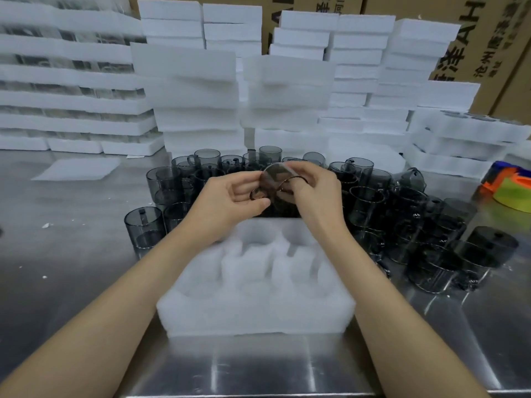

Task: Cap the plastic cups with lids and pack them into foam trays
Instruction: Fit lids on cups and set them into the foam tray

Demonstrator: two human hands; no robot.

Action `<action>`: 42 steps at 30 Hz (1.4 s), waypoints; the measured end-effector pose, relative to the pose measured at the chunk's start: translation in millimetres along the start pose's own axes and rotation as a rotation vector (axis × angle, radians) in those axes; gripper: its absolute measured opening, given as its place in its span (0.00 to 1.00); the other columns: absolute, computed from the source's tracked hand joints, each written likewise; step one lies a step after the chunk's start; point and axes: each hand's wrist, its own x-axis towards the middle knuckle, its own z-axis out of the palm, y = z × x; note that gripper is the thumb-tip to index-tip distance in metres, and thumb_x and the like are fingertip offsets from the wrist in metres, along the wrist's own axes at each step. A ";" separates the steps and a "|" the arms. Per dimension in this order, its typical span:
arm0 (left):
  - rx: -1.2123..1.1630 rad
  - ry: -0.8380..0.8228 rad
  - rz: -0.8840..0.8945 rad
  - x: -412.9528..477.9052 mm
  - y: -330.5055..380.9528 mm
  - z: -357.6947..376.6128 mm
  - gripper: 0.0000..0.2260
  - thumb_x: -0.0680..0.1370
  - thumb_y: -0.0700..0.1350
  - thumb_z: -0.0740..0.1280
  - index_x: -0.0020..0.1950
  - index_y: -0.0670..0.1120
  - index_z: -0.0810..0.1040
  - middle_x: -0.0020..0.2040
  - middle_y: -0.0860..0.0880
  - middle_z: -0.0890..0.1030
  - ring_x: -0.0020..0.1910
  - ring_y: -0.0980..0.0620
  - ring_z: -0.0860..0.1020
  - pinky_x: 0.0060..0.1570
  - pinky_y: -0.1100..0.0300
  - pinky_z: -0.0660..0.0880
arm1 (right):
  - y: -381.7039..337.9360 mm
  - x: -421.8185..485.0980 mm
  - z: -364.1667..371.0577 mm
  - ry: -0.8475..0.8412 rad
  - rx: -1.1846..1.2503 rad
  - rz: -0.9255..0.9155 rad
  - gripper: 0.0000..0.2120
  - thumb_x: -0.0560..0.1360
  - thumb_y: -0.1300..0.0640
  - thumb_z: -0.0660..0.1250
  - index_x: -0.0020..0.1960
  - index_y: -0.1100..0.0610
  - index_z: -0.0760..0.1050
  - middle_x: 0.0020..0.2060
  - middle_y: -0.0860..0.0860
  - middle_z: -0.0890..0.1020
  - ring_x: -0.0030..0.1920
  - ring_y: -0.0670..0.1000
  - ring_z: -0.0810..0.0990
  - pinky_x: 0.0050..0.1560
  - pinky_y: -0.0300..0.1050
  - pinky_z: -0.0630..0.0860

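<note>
A white foam tray (255, 308) with several round pockets lies on the steel table right in front of me, its pockets holding nothing. Above its far edge my left hand (230, 199) and my right hand (313, 188) together pinch a round smoky translucent lid (273, 175), tilted on edge, with a dark ring against it at its lower left. Many smoky grey plastic cups (370, 202) stand open behind and to the right of the tray; one stands apart at the left (143, 229).
Tall stacks of white foam trays (198, 96) rise behind the cups, with packed trays at far left and cardboard boxes (488, 35) behind. A flat foam sheet (77, 169) lies at left. Coloured tape rolls (511, 191) sit at the right edge.
</note>
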 end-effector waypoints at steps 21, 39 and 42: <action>-0.220 0.123 -0.097 5.3 -0.7 -12.0 0.13 0.77 0.34 0.67 0.61 0.43 0.78 0.52 0.44 0.84 0.54 0.46 0.83 0.52 0.64 0.77 | -4.0 3.5 -0.6 -0.161 0.588 0.275 0.14 0.81 0.56 0.59 0.54 0.64 0.79 0.51 0.59 0.84 0.53 0.55 0.83 0.50 0.45 0.80; -0.098 0.144 -0.032 4.3 -0.8 -9.0 0.16 0.74 0.31 0.70 0.58 0.44 0.79 0.52 0.49 0.84 0.53 0.52 0.82 0.52 0.66 0.76 | -1.7 6.8 0.5 -0.080 0.630 0.242 0.13 0.80 0.59 0.58 0.54 0.61 0.79 0.52 0.57 0.84 0.55 0.54 0.82 0.57 0.48 0.78; -0.008 0.173 -0.056 4.9 -3.4 -11.8 0.16 0.73 0.33 0.71 0.60 0.43 0.80 0.50 0.50 0.85 0.52 0.54 0.83 0.52 0.66 0.76 | -5.4 5.3 -1.0 -0.017 0.702 0.050 0.13 0.80 0.63 0.56 0.47 0.61 0.80 0.45 0.57 0.85 0.52 0.55 0.83 0.55 0.46 0.78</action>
